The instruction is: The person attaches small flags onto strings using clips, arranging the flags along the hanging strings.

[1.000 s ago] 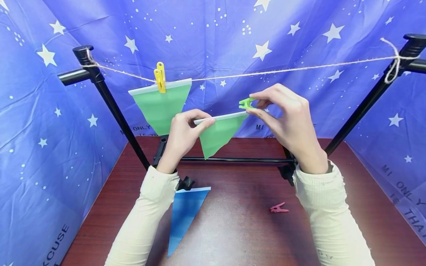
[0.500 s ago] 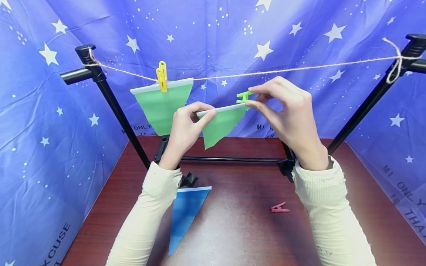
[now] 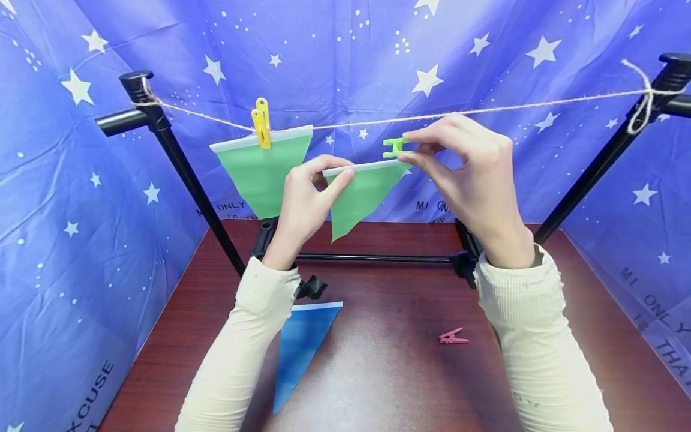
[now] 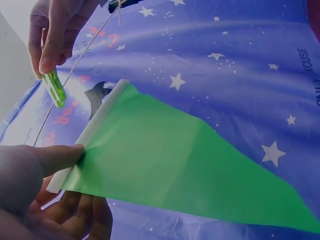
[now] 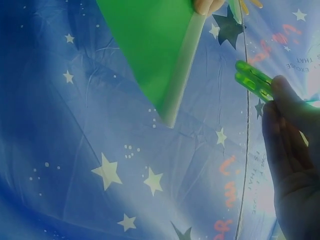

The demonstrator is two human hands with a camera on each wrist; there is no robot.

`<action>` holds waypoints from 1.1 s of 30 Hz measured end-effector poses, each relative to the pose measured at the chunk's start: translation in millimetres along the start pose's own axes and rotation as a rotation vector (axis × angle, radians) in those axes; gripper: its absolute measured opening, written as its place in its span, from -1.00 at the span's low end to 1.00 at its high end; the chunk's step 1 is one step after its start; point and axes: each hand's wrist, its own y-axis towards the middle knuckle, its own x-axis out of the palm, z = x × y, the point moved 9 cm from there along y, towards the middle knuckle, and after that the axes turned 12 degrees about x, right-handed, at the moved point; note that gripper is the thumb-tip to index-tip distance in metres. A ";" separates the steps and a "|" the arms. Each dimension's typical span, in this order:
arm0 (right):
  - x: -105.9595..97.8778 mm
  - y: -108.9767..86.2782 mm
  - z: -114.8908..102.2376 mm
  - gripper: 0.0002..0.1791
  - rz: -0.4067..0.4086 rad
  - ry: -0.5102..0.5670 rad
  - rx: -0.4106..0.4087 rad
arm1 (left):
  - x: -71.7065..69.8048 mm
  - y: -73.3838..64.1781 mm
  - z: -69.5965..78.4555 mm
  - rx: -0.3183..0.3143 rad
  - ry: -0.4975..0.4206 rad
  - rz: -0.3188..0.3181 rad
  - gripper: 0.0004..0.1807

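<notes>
My left hand pinches a green pennant by the left end of its white top band, thumb in front. The pennant hangs below the string, its band sloping up to the right. In the right hand, thumb and fingertips pinch a light green clothespin just above the band's right end. The wrist views show this clothespin apart from the pennant. Left of both hands, another green pennant hangs on the string under a yellow clothespin.
A blue pennant and a pink clothespin lie on the brown tabletop. Black frame posts hold the string at each side, joined low down by a black crossbar. Blue star-printed cloth surrounds the table.
Both hands have risen toward the string, carrying the green pennant and the light green clothespin up with them. The clothespin has turned slightly. The hanging pennant and the things on the table stay put.
</notes>
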 end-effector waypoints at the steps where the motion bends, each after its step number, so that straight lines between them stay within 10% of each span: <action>1: -0.5 0.6 -0.3 -0.82 0.010 -0.001 -0.005 | 0.1 0.6 0.0 -0.001 -0.010 0.007 -0.85; 33: -1.4 22.1 -8.8 -0.87 0.106 0.017 -0.032 | 5.8 22.4 5.8 0.033 -0.145 0.112 -0.84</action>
